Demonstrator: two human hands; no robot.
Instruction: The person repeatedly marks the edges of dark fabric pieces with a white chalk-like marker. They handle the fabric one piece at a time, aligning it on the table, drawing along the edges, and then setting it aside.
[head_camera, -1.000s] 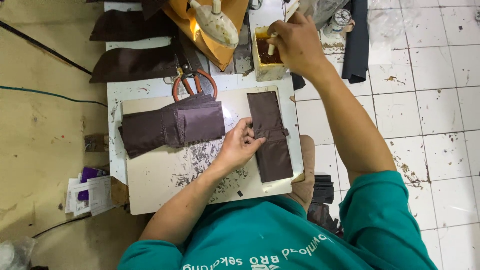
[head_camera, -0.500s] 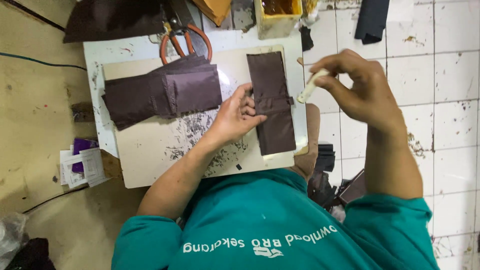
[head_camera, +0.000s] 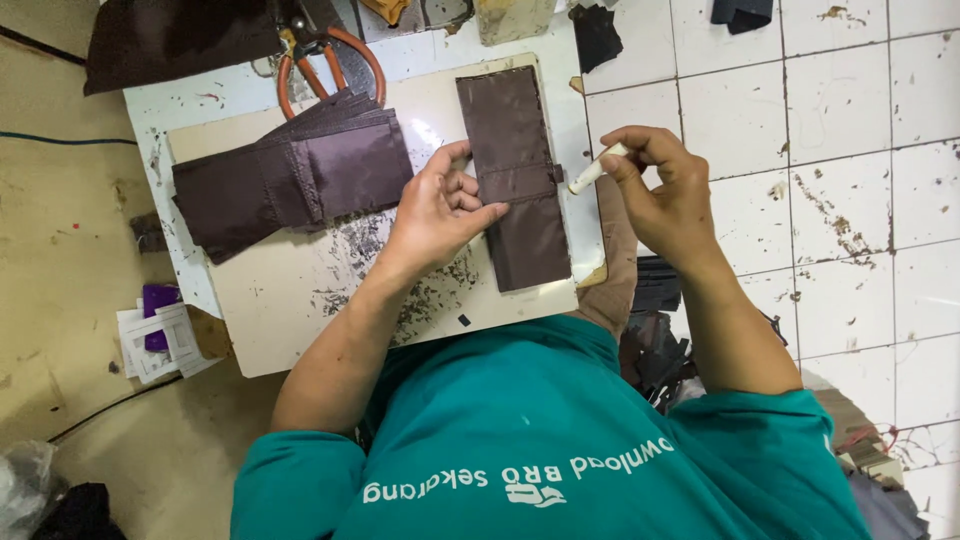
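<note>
The left hand (head_camera: 440, 205) lies half-curled, fingertips pressing the brown fabric strip (head_camera: 513, 175) flat on the pale work board (head_camera: 300, 290). The right hand (head_camera: 665, 195) pinches a small white stick (head_camera: 597, 169), its tip just beside the strip's right edge.

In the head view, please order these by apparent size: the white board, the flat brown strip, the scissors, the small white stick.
1. white board
2. flat brown strip
3. scissors, partly hidden
4. small white stick

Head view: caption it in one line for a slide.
Left hand presses a brown fabric piece flat on a stained board while right hand holds a white stick beside it.
</note>
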